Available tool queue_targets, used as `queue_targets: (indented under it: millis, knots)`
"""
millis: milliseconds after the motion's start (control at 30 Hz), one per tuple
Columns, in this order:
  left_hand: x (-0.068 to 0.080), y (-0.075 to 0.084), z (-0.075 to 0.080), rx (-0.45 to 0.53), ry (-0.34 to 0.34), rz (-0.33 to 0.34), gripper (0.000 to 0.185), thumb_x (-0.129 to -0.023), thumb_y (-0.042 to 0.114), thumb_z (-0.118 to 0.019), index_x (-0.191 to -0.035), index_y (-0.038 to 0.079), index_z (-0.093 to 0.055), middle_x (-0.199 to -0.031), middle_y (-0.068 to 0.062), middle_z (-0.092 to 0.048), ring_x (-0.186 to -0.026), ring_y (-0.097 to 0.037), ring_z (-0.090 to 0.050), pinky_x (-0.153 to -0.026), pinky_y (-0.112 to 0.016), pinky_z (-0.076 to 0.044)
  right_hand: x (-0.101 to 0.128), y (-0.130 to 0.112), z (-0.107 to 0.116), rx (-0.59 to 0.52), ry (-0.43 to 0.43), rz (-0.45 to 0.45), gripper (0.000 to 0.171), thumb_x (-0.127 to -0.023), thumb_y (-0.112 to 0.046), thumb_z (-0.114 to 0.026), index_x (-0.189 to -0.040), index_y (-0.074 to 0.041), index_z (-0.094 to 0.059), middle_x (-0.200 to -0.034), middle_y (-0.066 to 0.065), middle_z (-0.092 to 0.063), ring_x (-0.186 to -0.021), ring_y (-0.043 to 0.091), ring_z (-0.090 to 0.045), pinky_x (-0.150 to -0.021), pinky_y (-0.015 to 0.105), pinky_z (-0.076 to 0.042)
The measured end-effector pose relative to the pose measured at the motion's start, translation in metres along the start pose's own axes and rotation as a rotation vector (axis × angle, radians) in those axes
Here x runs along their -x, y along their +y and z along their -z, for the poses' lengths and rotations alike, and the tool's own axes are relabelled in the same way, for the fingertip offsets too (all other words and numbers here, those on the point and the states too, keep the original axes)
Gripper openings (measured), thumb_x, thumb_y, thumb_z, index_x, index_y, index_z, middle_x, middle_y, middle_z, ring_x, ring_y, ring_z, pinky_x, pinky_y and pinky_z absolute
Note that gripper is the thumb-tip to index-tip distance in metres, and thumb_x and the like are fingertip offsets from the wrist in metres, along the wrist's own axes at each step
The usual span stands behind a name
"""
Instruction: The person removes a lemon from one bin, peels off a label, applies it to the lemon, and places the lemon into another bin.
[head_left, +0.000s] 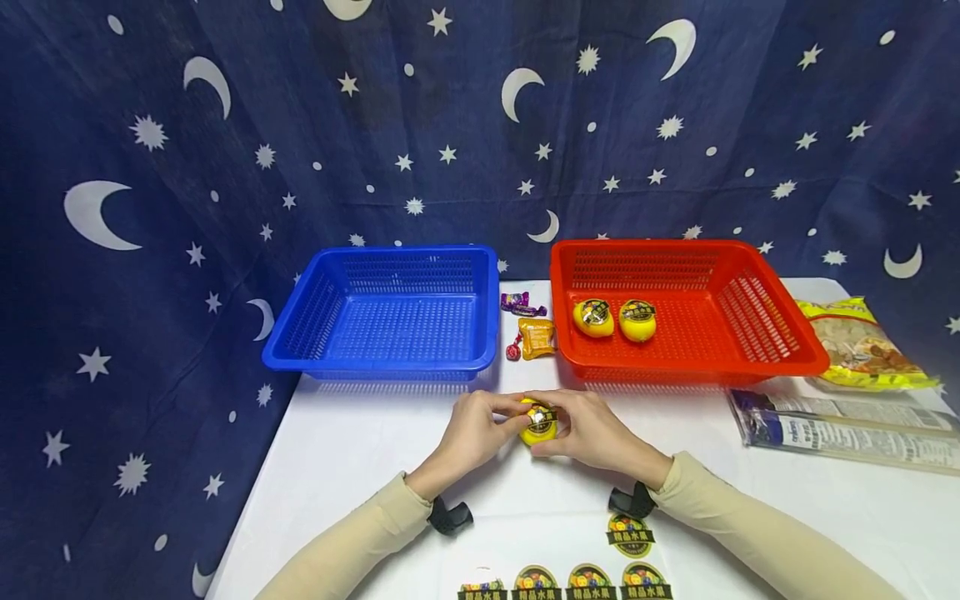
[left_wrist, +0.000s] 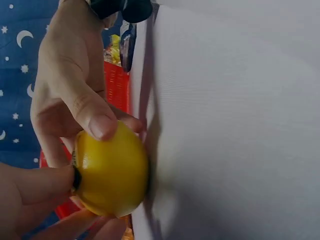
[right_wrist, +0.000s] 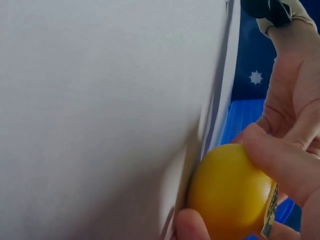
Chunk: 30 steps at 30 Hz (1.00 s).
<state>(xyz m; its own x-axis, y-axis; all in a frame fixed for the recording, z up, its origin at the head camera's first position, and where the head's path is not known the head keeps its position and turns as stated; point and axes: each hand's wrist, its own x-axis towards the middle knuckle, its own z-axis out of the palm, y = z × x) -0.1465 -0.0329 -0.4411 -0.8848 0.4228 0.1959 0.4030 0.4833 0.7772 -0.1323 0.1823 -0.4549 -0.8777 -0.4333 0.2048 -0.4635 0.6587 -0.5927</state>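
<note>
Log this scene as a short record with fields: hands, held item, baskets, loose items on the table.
left hand: grips the yellow lemon from its left
right hand: grips the same lemon, fingers on its sticker
red basket: two stickered lemons inside
blue basket: nothing visible inside
between baskets: wrapped candies
near edge: sticker labels
right side: snack packets

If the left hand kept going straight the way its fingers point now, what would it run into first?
The left hand points right, across the table, and already grips the yellow lemon. Going on, it would most likely meet the right hand, which holds the same lemon from the other side.
</note>
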Motion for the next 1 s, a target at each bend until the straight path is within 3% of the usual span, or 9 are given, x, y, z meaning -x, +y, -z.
queue_targets:
  millis: [100, 167, 267, 367, 500, 533, 633, 767, 1000]
  knots:
    - [0.000, 0.006, -0.002, -0.007, 0.015, -0.015, 0.023, -0.091, 0.018, -0.077, -0.112, 0.009, -0.079, -0.113, -0.009, -0.079, -0.093, -0.022, -0.078, -0.072, -0.021, -0.060, 0.004, -0.003, 0.007, 0.004, -0.007, -0.044, 0.073, -0.069, -0.038, -0.095, -0.134, -0.020, -0.068, -0.072, -0.011, -0.061, -0.062, 0.000, -0.047, -0.062, 0.020, -0.037]
    - [-0.001, 0.011, -0.004, 0.017, 0.035, -0.019, 0.028, -0.093, 0.021, -0.075, -0.119, 0.008, -0.076, -0.115, -0.011, -0.078, -0.094, -0.023, -0.078, -0.072, -0.020, -0.060, 0.011, -0.007, 0.020, 0.002, -0.013, -0.076, 0.072, -0.068, -0.037, -0.095, -0.133, -0.018, -0.069, -0.078, -0.009, -0.068, -0.066, -0.002, -0.052, -0.064, 0.019, -0.041]
    - [-0.008, 0.019, -0.010, 0.039, 0.076, -0.034, 0.036, -0.096, 0.025, -0.072, -0.128, 0.010, -0.071, -0.122, -0.011, -0.076, -0.100, -0.023, -0.076, -0.073, -0.020, -0.060, 0.025, -0.014, 0.054, -0.006, -0.004, -0.099, 0.072, -0.067, -0.037, -0.096, -0.131, -0.015, -0.070, -0.096, -0.003, -0.077, -0.074, -0.002, -0.061, -0.066, 0.020, -0.051]
    - [-0.020, 0.028, -0.015, 0.022, 0.117, -0.086, 0.045, -0.096, 0.028, -0.071, -0.138, 0.012, -0.065, -0.134, -0.009, -0.071, -0.101, -0.024, -0.076, -0.075, -0.025, -0.062, 0.032, -0.016, 0.103, 0.061, 0.054, -0.105, 0.073, -0.066, -0.037, -0.097, -0.131, -0.016, -0.070, -0.107, 0.003, -0.078, -0.079, 0.006, -0.067, -0.066, 0.022, -0.054]
    - [-0.042, 0.039, -0.022, -0.066, 0.142, -0.131, 0.062, -0.098, 0.036, -0.069, -0.151, 0.012, -0.051, -0.157, -0.005, -0.052, -0.128, -0.029, -0.065, -0.104, -0.044, -0.054, 0.018, 0.004, 0.171, 0.180, 0.092, -0.213, 0.076, -0.066, -0.040, -0.097, -0.133, -0.017, -0.069, -0.114, 0.011, -0.076, -0.090, 0.020, -0.066, -0.069, 0.023, -0.051]
    - [-0.047, 0.041, -0.023, -0.086, 0.141, -0.125, 0.065, -0.098, 0.038, -0.068, -0.154, 0.012, -0.048, -0.160, -0.005, -0.047, -0.134, -0.030, -0.061, -0.109, -0.048, -0.050, 0.012, 0.014, 0.184, 0.181, 0.076, -0.255, 0.077, -0.068, -0.040, -0.096, -0.135, -0.016, -0.067, -0.119, 0.014, -0.075, -0.096, 0.022, -0.066, -0.071, 0.021, -0.050]
    - [-0.056, 0.044, -0.029, -0.139, 0.120, -0.088, 0.068, -0.099, 0.041, -0.065, -0.155, 0.009, -0.044, -0.166, -0.006, -0.036, -0.147, -0.033, -0.046, -0.118, -0.054, -0.040, -0.013, 0.050, 0.214, 0.125, -0.007, -0.396, 0.078, -0.073, -0.038, -0.093, -0.140, -0.010, -0.062, -0.125, 0.020, -0.071, -0.094, 0.025, -0.065, -0.069, 0.023, -0.049]
    - [-0.059, 0.042, -0.038, -0.176, 0.099, -0.052, 0.067, -0.100, 0.040, -0.065, -0.154, 0.005, -0.044, -0.166, -0.007, -0.035, -0.148, -0.030, -0.045, -0.119, -0.050, -0.041, -0.040, 0.101, 0.227, 0.057, -0.081, -0.510, 0.077, -0.077, -0.029, -0.092, -0.140, 0.000, -0.057, -0.115, 0.026, -0.069, -0.074, 0.024, -0.068, -0.063, 0.031, -0.055]
    - [-0.056, 0.040, -0.043, -0.162, 0.107, -0.058, 0.066, -0.100, 0.040, -0.064, -0.153, 0.005, -0.045, -0.165, -0.005, -0.037, -0.147, -0.025, -0.046, -0.117, -0.047, -0.043, -0.049, 0.150, 0.214, 0.165, -0.252, -0.554, 0.078, -0.070, -0.025, -0.095, -0.131, 0.006, -0.057, -0.107, 0.025, -0.067, -0.094, 0.034, -0.057, -0.075, 0.032, -0.046]
